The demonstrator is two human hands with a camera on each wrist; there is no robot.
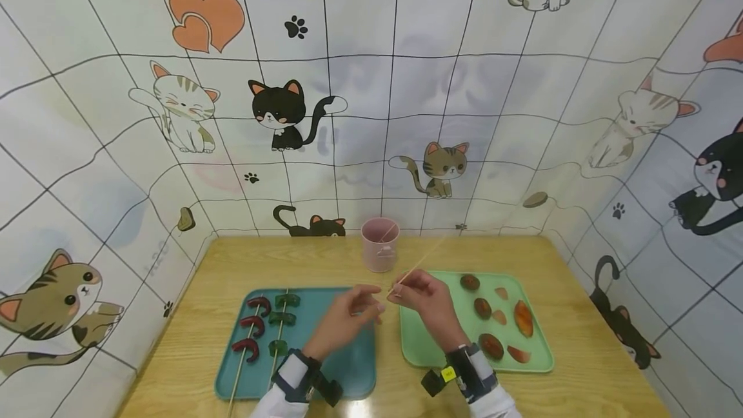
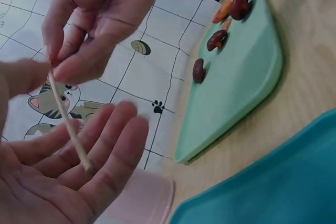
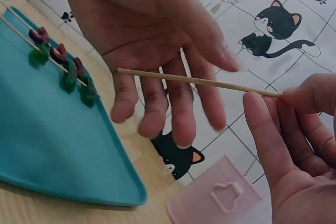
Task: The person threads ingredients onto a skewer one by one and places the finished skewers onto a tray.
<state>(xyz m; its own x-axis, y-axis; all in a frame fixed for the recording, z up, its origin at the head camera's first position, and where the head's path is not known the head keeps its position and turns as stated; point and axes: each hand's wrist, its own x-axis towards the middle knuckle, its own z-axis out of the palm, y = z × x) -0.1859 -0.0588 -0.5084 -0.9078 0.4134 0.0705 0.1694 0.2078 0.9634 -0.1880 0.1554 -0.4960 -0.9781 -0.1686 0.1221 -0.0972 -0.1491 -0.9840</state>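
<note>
Beneath the left hand [image 1: 345,321] and the right hand [image 1: 429,305] we see the worktop [image 1: 313,250]. The blue tray [image 1: 360,357] lies under and left of the left hand, the green tray [image 1: 415,340] under and right of the right. The left hand is spread, grasping nothing; the right is curled to a pinch. Ahead of both stands the cup [image 1: 380,251]. Left of the left hand are two loaded skewers [image 1: 237,382], one with red pieces [image 1: 258,324], one with green pieces [image 1: 287,318]. Right of the right hand sit brown pieces [image 1: 482,308]. Thinnest of all, the bare skewer [image 3: 210,83] is pinched by the right hand's thumb and fingers, one end before the left palm; we cannot tell whether it touches. We judge the step to be readying this skewer; the next move calls for a firm grip and, probably, a brown piece in the free left hand.
</note>
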